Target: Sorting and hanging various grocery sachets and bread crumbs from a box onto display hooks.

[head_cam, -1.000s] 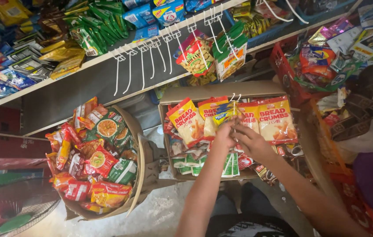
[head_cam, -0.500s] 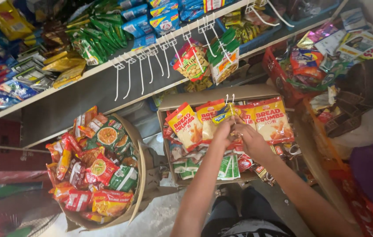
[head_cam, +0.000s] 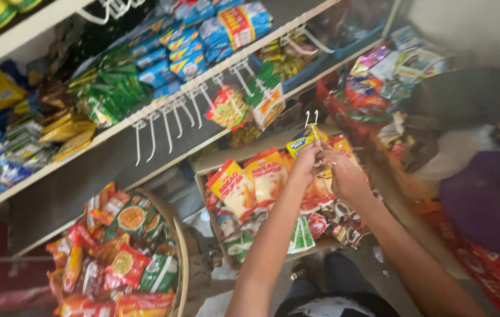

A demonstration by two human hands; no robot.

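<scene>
Both my hands meet above a cardboard box [head_cam: 202, 176] of snack packets. My left hand [head_cam: 306, 161] and my right hand [head_cam: 344, 173] together pinch a white wire hook [head_cam: 311, 117] with a yellow and blue packet [head_cam: 303, 140] hanging on it. Just below my hands lie red and yellow snack bags [head_cam: 235, 188] and small green sachets [head_cam: 301, 235] inside the box. Empty white hooks [head_cam: 168, 123] stick out from the shelf edge above, and two packets [head_cam: 226, 105] hang on hooks further right.
A round woven basket [head_cam: 180, 258] full of noodle and snack packs stands at lower left. Shelves [head_cam: 44, 17] above hold green, blue and yellow packets. A red crate [head_cam: 329, 100] of goods and a purple bundle [head_cam: 491, 199] lie on the right.
My hands have lifted a little with the hook and packet. The view has tilted up and moved closer to the shelves.
</scene>
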